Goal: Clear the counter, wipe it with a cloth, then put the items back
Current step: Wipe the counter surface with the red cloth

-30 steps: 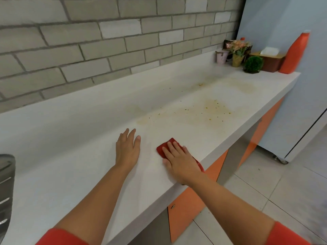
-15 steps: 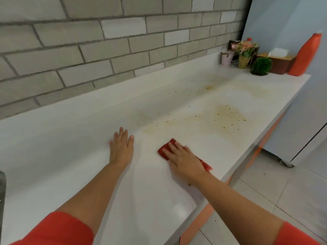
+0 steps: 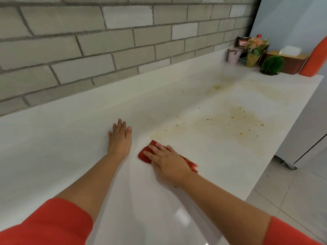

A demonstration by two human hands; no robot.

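Note:
A red cloth (image 3: 146, 153) lies flat on the white counter (image 3: 177, 200), and my right hand (image 3: 168, 163) presses down on it with spread fingers. Most of the cloth is hidden under that hand; its frayed end (image 3: 192, 165) sticks out to the right. My left hand (image 3: 120, 138) rests palm down on the counter just left of the cloth, holding nothing. Yellow-brown stains with dark specks (image 3: 230, 122) spread over the counter beyond the cloth, toward the far end.
At the far right end stand a pink cup (image 3: 234, 56), a small flower pot (image 3: 254, 52), a green ball plant (image 3: 272, 65), a brown tissue box (image 3: 287, 61) and an orange bottle (image 3: 316, 59). A grey brick wall (image 3: 106, 41) backs the counter. Tiled floor (image 3: 292, 191) lies on the right.
My right hand has slid the cloth to the left and slightly away from the front edge, closer to my left hand. The view has shifted nearer and rightward along the counter.

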